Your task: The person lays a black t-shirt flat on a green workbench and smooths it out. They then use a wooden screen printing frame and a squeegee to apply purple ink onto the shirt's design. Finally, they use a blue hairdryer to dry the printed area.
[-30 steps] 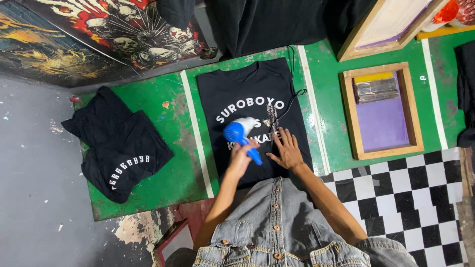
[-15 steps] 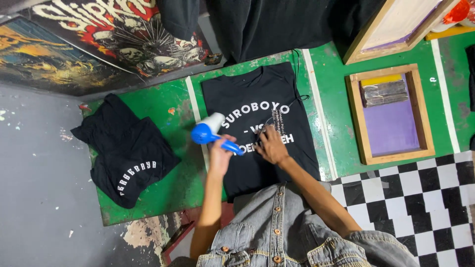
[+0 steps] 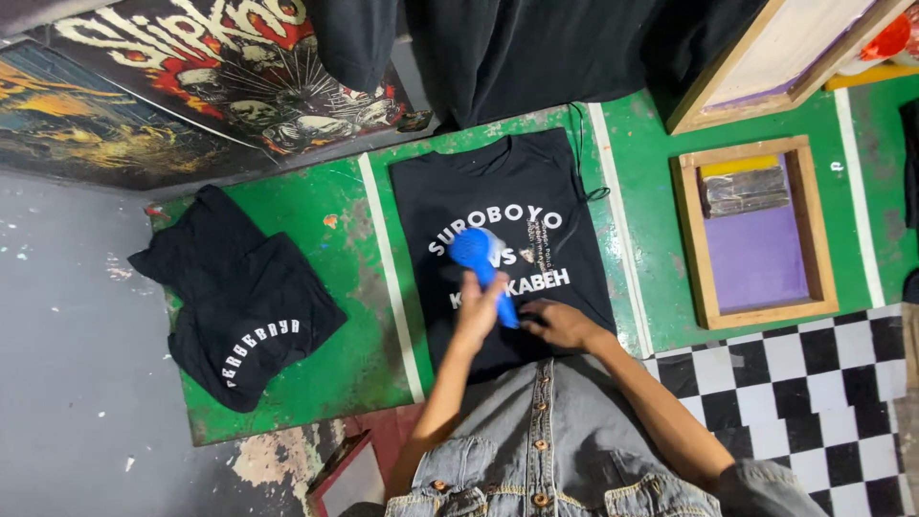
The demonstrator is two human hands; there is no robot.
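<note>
Left hand is wrapped around the handle of a blue hair dryer, nozzle end tipped down over the white print. Right hand lies flat just beside it, fingers spread and pressing the black T-shirt onto the board, holding nothing. The shirt sits directly under both hands, stretched smooth over a green table, collar pointing away from the person.

By the look of it the dryer is light, hard plastic and easy in one fist, best gripped low on the handle as it is now. The shirt is soft, limp cotton that will wrinkle or slide if tugged, so a flat palm near the hem suits it; the printed area is probably best left untouched.

Out past the left hand, beyond a white painted stripe, a second black shirt lies loosely folded, a curved row of white letters showing. Out past the right hand, well apart, a wooden printing frame rests flat, its mesh purple with a yellow strip and a grey squeegee-like bar at its far end. Another wooden frame leans beyond that. Far beyond the left hand hang posters: one red, white and black, one dark with gold tones. Black-and-white checked floor runs below the right forearm.
</note>
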